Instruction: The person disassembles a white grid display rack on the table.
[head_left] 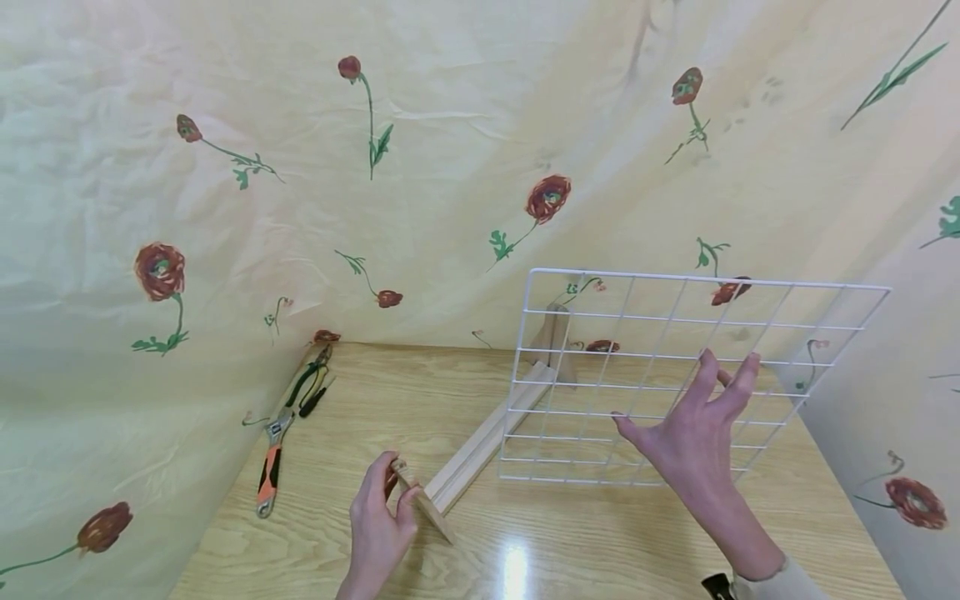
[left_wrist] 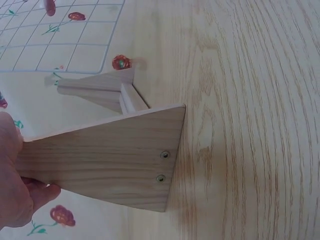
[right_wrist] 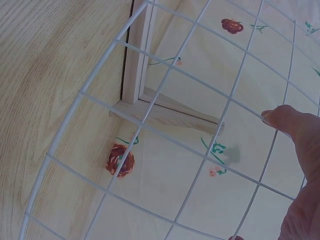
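My left hand (head_left: 378, 525) grips the upper part of a wooden end panel (left_wrist: 110, 160), thumb on one face and fingers on the other. Two screw heads (left_wrist: 162, 166) show on this panel's outer face. Pale wooden rails (head_left: 487, 442) run from it to a second end panel (head_left: 551, 346) farther back, forming one stand on the table. With spread fingers and thumb on its wires, my right hand (head_left: 697, 442) holds up a white wire grid (head_left: 708, 279). The grid leans at a slant and overlaps the far end of the stand in the head view.
Along the table's left edge lie an adjustable wrench (head_left: 271, 467) with orange and black handle, pliers (head_left: 303, 383) and a small black-handled tool (head_left: 312, 402). Cream flowered cloth (head_left: 450, 167) hangs behind and at both sides of the wood-grain table (head_left: 585, 542).
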